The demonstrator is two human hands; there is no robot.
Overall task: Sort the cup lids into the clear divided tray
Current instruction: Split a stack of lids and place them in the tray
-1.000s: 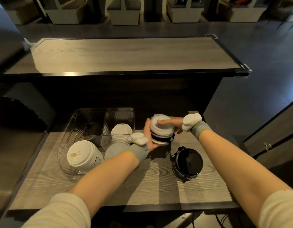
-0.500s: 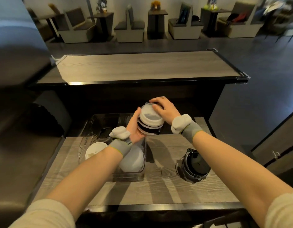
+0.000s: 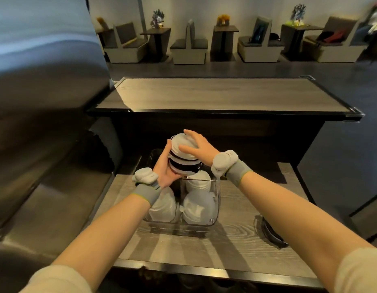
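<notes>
Mixed lid stack [image 3: 184, 155], white over black, held above the clear divided tray [image 3: 216, 199]: left hand [image 3: 165, 169] cupped beneath, right hand [image 3: 197, 148] spread on top, best peeling one white lid at a time while the base stays steady.

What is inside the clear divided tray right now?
The clear divided tray holds stacks of white lids in its near and right-hand compartments. The left hand and forearm cover its far-left part.

Mixed white-and-black lid stack [image 3: 184, 156] held above clear divided tray [image 3: 216, 199]; white lids [image 3: 197, 206] fill tray.
</notes>
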